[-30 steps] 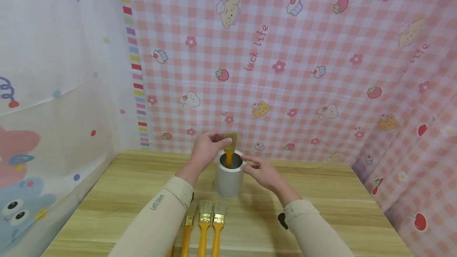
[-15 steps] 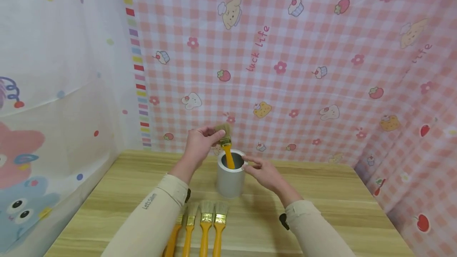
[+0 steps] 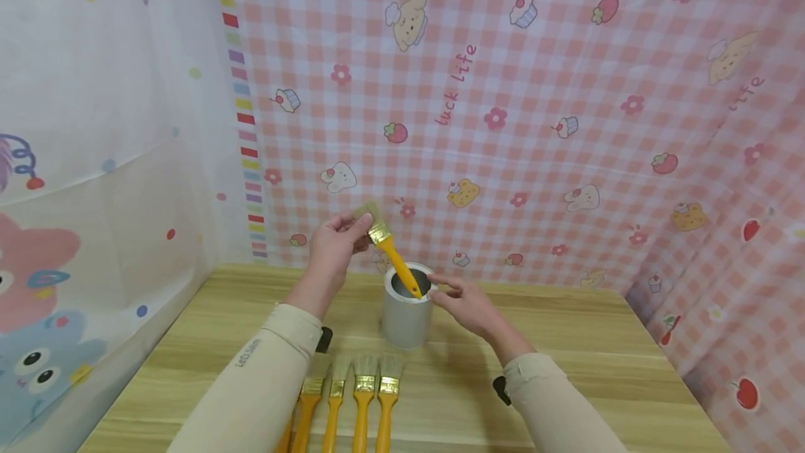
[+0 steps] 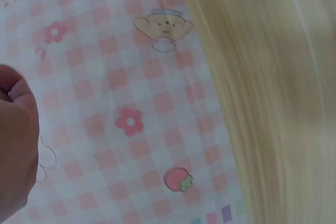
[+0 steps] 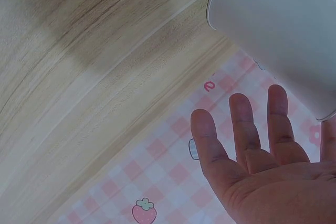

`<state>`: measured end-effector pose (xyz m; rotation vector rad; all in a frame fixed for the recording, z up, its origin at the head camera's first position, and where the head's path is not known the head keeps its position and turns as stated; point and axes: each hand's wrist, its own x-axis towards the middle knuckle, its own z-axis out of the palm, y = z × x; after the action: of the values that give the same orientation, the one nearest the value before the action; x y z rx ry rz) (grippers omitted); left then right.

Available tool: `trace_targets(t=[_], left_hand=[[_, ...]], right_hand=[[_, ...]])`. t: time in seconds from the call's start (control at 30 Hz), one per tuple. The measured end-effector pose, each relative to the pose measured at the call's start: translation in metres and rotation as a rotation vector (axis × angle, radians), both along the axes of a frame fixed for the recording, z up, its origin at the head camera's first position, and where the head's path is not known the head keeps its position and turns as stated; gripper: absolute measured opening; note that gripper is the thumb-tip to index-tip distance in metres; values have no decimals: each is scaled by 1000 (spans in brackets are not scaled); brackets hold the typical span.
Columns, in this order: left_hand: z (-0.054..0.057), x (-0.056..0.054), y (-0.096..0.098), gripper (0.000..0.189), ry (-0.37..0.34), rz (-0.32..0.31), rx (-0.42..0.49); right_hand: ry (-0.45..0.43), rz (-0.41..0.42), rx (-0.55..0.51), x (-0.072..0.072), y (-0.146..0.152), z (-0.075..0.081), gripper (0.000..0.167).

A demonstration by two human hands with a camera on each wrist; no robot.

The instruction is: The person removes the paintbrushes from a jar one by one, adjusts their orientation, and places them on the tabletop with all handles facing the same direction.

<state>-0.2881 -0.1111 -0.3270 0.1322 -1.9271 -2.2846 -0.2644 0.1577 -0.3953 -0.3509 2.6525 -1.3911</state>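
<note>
My left hand point(image 3: 332, 247) pinches a paintbrush point(image 3: 397, 263) by its bristle end. The brush's orange handle slants down to the right, its tip at the mouth of a grey can point(image 3: 407, 324) standing on the table. With its index finger and thumb near the can's rim, my right hand point(image 3: 468, 307) seems to touch it there. In the right wrist view, the other fingers of the right hand point(image 5: 262, 166) are spread and relaxed, apart from the can point(image 5: 278, 30). Only part of the left hand point(image 4: 16, 145) appears in the left wrist view; the brush is out of that view.
Several paintbrushes point(image 3: 363, 404) with orange handles lie side by side at the front of the wooden table point(image 3: 541, 397), partly covered by the left sleeve point(image 3: 251, 376). A pink checked cloth point(image 3: 503, 159) hangs behind the table, and a white printed cloth point(image 3: 126, 180) at the left.
My left hand has moved up and left with the paintbrush, drawing the handle up from inside the can and tilting it. The right hand and can stay in place.
</note>
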Motion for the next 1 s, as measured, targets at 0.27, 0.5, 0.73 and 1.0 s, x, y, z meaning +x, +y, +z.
trace_targets(t=[0.27,0.5,0.73,1.0], left_hand=[[-24,4,-32,54,-108,-113,-146],[-48,23,-74,58,-126,-223,-292],[-69,43,-126,58,-142,-354,-432],[-89,67,-174,63,-197,-436,-517]], right_hand=[[0,5,-16,0,2,0,46],[-4,8,-30,1,1,0,45],[-2,12,-32,2,-1,-1,44],[6,8,-20,1,0,0,45]])
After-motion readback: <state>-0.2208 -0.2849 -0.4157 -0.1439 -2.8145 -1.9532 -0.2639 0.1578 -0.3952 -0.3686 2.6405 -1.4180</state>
